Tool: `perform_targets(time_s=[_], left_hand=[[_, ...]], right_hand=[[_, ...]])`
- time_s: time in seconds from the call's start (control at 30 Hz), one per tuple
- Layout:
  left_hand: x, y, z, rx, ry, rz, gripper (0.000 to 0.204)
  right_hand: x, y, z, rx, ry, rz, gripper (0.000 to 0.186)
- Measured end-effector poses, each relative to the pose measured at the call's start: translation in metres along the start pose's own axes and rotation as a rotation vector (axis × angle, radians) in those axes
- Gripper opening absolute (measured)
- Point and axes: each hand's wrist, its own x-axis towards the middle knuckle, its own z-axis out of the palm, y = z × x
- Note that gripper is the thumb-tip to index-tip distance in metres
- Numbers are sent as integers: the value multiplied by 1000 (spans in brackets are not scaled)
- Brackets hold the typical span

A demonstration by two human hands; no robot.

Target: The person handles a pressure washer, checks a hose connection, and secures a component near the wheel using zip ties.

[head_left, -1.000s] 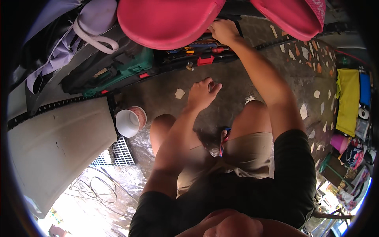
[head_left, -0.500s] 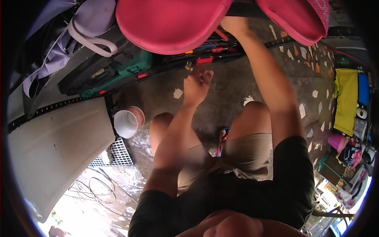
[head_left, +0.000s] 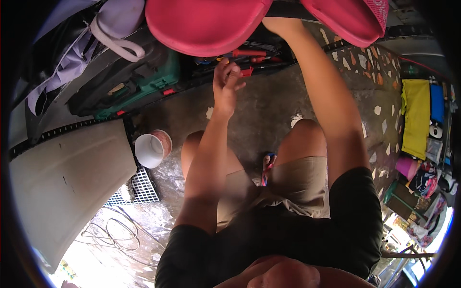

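Observation:
My left hand (head_left: 226, 84) is raised, empty, with loosely bent fingers apart, just in front of a dark tray of tools (head_left: 254, 57) with red, yellow and blue pieces. A red latch (head_left: 247, 72) shows beside its fingers. My right hand (head_left: 283, 26) reaches up to the shelf between two pink clogs (head_left: 206, 21) (head_left: 350, 21); its fingers are hidden behind the shelf edge and clog, so what it touches cannot be made out. Left of the tray lies a green and black hard case (head_left: 134, 96).
Lilac footwear (head_left: 115, 24) sits upper left. A white cup (head_left: 150, 151) stands by my left knee, near a pale panel (head_left: 67, 187), white grid (head_left: 144, 185) and loose cables (head_left: 115, 230). At right are a yellow cloth (head_left: 414, 120) and clutter.
My left hand has moved up and left toward the tool tray, its fingers loosening. My right hand has risen slightly, and its fingers have gone out of sight behind the shelf edge.

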Motion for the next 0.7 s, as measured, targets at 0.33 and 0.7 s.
perform_targets(time_s=[0.33,0.7], left_hand=[[-10,29,4,-29,161,653,76],[-105,51,-11,288,190,-102,36]], right_hand=[[-119,-92,13,667,27,-484,10],[-159,-75,-2,715,26,437,16]])
